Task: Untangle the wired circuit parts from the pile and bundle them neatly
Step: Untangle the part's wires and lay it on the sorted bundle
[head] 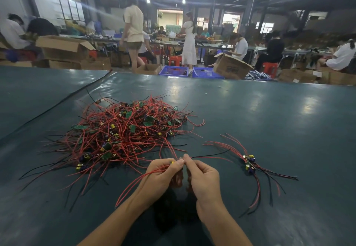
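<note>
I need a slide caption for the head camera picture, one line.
Left hand and right hand pinch red wires near the tangled pile; a small bundle lies to the right.

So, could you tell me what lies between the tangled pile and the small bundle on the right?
In the head view, mostly bare table cover, crossed by loose red wire ends of the bundle and one black wire.

Factory assembly hall: seated workers [238,48], cardboard boxes [63,48], long worktables [269,114].
</note>
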The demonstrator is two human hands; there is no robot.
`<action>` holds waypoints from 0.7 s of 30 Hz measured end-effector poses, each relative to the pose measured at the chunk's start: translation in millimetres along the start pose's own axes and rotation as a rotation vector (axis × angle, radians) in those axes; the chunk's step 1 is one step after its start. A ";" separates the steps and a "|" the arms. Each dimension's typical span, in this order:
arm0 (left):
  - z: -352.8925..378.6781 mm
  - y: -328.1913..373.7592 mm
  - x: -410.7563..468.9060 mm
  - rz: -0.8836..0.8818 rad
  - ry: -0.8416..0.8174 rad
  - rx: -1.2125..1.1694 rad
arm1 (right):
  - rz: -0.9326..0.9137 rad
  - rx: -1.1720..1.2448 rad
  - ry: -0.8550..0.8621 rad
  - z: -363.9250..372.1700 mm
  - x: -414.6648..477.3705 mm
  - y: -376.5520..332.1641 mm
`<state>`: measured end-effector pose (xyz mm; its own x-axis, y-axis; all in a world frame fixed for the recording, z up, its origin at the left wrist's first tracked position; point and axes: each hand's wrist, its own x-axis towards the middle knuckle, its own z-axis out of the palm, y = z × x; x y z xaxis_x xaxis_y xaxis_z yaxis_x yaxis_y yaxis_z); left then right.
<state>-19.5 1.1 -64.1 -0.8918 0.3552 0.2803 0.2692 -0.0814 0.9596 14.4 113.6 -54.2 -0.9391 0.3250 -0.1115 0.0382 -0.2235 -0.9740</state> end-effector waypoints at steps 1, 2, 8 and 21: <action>-0.3 -1.3 0.5 0.003 -0.003 0.017 | 0.005 0.010 0.035 -1.3 2.0 -0.9; -0.8 -2.5 1.2 0.003 0.001 0.025 | 0.003 0.031 0.077 -3.3 4.4 -2.5; -3.8 -6.4 3.7 -0.026 0.014 0.056 | 0.003 0.258 0.327 -31.8 27.1 -17.5; 3.4 3.2 -1.0 -0.031 0.077 -0.033 | -0.002 0.318 0.353 -42.7 27.9 -19.2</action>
<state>-16.5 3.7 -61.3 -0.9253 0.2853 0.2500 0.2298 -0.1026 0.9678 2.0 166.3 -47.0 -0.7636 0.6060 -0.2231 -0.1219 -0.4746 -0.8717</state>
